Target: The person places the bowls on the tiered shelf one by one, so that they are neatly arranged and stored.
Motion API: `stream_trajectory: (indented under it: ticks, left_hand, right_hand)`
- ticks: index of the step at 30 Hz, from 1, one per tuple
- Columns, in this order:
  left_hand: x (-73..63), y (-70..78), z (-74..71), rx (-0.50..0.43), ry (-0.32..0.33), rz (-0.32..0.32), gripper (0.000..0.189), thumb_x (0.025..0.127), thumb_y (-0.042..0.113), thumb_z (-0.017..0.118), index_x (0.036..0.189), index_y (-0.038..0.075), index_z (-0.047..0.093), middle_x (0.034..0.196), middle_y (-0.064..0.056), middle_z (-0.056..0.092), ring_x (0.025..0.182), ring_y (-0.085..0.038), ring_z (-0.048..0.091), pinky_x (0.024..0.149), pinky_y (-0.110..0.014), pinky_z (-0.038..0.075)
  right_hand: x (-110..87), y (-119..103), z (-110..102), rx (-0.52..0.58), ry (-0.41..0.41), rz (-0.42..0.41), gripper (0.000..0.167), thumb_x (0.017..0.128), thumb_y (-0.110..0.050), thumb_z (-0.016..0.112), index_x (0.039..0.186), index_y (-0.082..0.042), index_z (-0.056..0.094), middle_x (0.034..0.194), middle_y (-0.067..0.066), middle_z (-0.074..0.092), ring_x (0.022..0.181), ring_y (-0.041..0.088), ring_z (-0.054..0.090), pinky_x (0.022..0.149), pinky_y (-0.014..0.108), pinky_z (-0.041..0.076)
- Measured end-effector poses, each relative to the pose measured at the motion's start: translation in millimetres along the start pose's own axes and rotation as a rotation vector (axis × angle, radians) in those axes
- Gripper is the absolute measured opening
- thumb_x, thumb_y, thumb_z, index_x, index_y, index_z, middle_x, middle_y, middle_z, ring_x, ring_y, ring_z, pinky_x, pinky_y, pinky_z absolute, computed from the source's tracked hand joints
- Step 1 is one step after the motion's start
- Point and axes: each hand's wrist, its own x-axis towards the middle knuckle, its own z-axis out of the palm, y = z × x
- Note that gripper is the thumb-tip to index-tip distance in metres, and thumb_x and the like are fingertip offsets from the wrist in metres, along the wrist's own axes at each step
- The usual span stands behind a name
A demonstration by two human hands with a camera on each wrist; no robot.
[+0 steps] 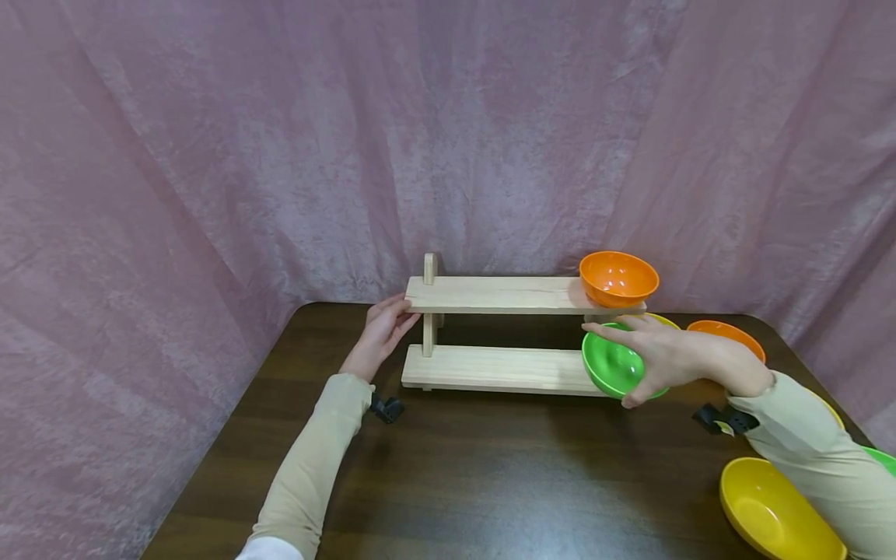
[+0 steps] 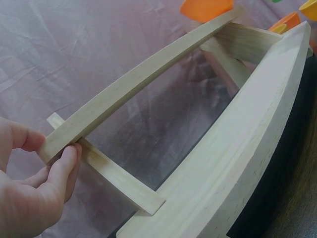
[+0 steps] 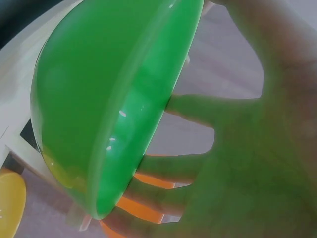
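Observation:
My left hand (image 1: pixel 380 333) pinches the left end of the upper board of a two-tier wooden shelf (image 1: pixel 497 295), thumb and fingers on either side of the board in the left wrist view. At the right end of the lower board (image 1: pixel 504 367), my right hand (image 1: pixel 668 362) grips a green bowl (image 1: pixel 609 364) across its rim. The bowl tilts a little; whether its base touches the board cannot be told. Above it, an orange bowl (image 1: pixel 617 276) stands on the right end of the upper board.
Right of the shelf, an orange bowl (image 1: pixel 728 334) and a partly hidden yellow bowl (image 1: pixel 666 320) show behind the right hand. A yellow bowl (image 1: pixel 777 505) lies nearer, partly under the right sleeve, with a green rim (image 1: pixel 883 459) beyond. A pink curtain (image 1: pixel 448 140) hangs behind the dark table (image 1: pixel 490 482).

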Motion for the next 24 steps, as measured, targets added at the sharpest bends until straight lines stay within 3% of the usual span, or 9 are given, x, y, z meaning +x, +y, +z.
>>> stream_trajectory:
  ticks: [7,15,24]
  left_hand:
    - [-0.8,0.4,0.2,0.006,-0.002,0.003,0.052,0.097,0.002,0.047,0.147,-0.004,0.032,0.129,-0.017,0.048,0.083,-0.005,0.064,0.104,-0.025,0.049]
    - [-1.1,0.4,0.6,0.008,0.0,0.001,0.052,0.096,0.002,0.048,0.146,-0.004,0.033,0.114,-0.011,0.053,0.083,-0.008,0.062,0.1,-0.023,0.052]
    - [0.7,-0.2,0.1,0.009,0.015,-0.016,0.049,0.098,0.002,0.046,0.146,-0.004,0.035,0.132,-0.019,0.047,0.085,-0.007,0.063,0.095,-0.019,0.054]
  right_hand:
    - [4.3,-3,-2,0.014,-0.016,0.001,0.108,0.058,-0.047,0.088,0.147,-0.014,0.036,0.143,0.028,0.036,0.129,0.053,0.034,0.094,0.066,0.047]
    - [8.3,-9,-7,0.028,-0.039,0.006,0.108,0.06,-0.048,0.087,0.149,-0.015,0.034,0.148,0.028,0.031,0.13,0.057,0.032,0.097,0.073,0.04]
    - [12.0,-14,-11,-0.005,0.004,-0.028,0.107,0.057,-0.046,0.087,0.146,-0.01,0.039,0.141,0.029,0.04,0.126,0.054,0.04,0.102,0.074,0.034]
